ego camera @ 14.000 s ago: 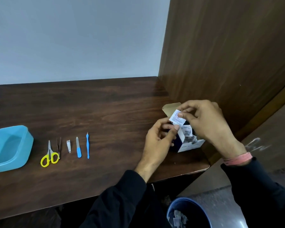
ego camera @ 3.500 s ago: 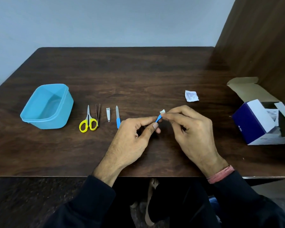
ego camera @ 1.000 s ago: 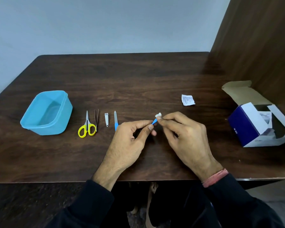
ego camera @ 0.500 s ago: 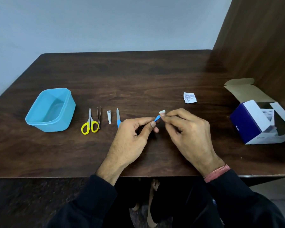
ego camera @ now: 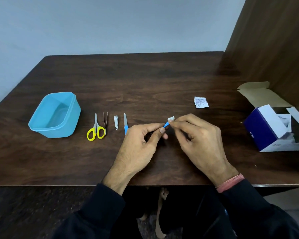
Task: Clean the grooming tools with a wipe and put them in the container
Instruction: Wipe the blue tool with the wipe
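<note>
My left hand [ego camera: 141, 144] pinches a thin blue tool [ego camera: 166, 125] at its handle, most of it hidden by the fingers. My right hand [ego camera: 197, 140] pinches a small white wipe [ego camera: 171, 118] around the tool's tip. On the table to the left lie yellow-handled scissors [ego camera: 95, 129], tweezers [ego camera: 105, 122], a small nail clipper [ego camera: 116, 122] and a blue-handled nail file [ego camera: 125, 124], side by side. A light blue container [ego camera: 54, 115] stands open further left.
A torn white wipe packet [ego camera: 201, 102] lies behind my right hand. An open blue and white box [ego camera: 273, 125] of wipes stands at the right, against a wooden panel [ego camera: 274, 40]. The table's front edge [ego camera: 59, 184] runs just under my wrists.
Both hands stay together over the middle of the table, working the wipe along the blue tool's tip. The tools on the table have not moved.
</note>
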Demonstrator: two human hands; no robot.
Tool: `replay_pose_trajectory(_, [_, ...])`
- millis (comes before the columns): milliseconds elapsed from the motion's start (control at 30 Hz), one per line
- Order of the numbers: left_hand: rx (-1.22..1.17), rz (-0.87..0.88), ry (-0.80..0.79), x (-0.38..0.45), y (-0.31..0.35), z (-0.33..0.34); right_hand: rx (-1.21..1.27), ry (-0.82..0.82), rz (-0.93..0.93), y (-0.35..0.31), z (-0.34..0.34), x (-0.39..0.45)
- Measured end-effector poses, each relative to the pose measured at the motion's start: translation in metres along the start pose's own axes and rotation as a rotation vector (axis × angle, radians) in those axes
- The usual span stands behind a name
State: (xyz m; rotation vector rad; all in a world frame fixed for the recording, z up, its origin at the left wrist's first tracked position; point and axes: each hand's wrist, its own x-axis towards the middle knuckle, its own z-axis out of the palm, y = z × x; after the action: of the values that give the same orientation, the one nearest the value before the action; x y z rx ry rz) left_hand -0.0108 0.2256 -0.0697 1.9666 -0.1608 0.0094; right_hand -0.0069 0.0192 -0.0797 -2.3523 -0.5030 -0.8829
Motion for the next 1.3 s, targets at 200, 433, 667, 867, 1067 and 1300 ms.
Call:
replay_pose_trajectory(200, [0.026, -0.019, -0.004, 0.0001, 0.0019, 0.0003, 0.038, -0.005, 0.05, 0.0009, -0.0001, 0.0003])
replay_pose_trajectory(433, [0.014, -0.029, 0.049, -0.0024, 0.0067, 0.0005, -0.034, 0.083, 0.278, 0.0048, 0.0009, 0.0058])
replay_pose_trajectory(667, [0.027, 0.005, 0.036, -0.0013, 0.006, 0.0024, 0.196, 0.018, 0.083, -0.0024, -0.005, 0.0032])
replay_pose_trajectory(867, [0.037, 0.006, 0.022, -0.0009, 0.0063, 0.0007, 0.112, -0.009, 0.081, 0.0005, -0.0015, 0.0039])
replay_pose_trajectory(1067, [0.053, -0.001, 0.009, -0.0016, 0.0057, 0.0, 0.088, -0.011, 0.073, -0.0005, -0.0023, 0.0042])
replay_pose_trajectory(1300, [0.056, 0.015, 0.019, -0.0006, 0.0025, 0.0003, 0.061, -0.005, 0.042, 0.0016, -0.0029, 0.0043])
